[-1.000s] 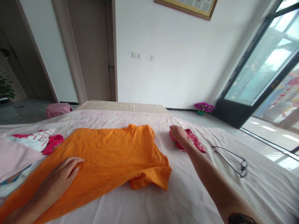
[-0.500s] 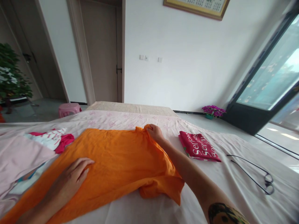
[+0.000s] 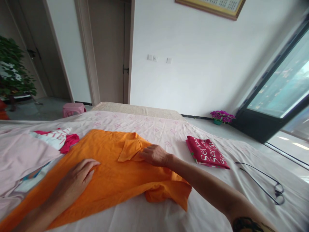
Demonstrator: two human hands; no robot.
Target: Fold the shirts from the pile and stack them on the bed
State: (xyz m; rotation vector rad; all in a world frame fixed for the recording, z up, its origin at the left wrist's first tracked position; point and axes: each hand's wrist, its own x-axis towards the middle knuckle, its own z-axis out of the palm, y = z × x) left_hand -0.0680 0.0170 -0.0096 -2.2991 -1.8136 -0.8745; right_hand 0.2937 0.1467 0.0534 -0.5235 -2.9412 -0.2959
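An orange T-shirt (image 3: 113, 174) lies spread over the bed sheet, its far sleeve folded inward onto the body and its near sleeve lying crumpled toward me. My left hand (image 3: 83, 172) rests flat on the shirt at the left, fingers stretched out. At the folded sleeve, my right hand (image 3: 155, 155) has its fingers curled down on the orange cloth, gripping it; the fingertips are partly hidden. To the right of that arm sits a folded red garment (image 3: 206, 152) with white lettering.
Rumpled clothes, pale pink (image 3: 31, 151) and red-and-white (image 3: 64, 140), lie at the left. Black-framed glasses (image 3: 279, 191) rest on the sheet (image 3: 212, 193) at the right. Beyond the bed stand a pink stool (image 3: 72, 109) and purple flowers (image 3: 222, 116).
My right hand has moved toward me and slightly left, bringing the far sleeve over onto the shirt's body. The left hand has stayed nearly in place. The view has shifted slightly.
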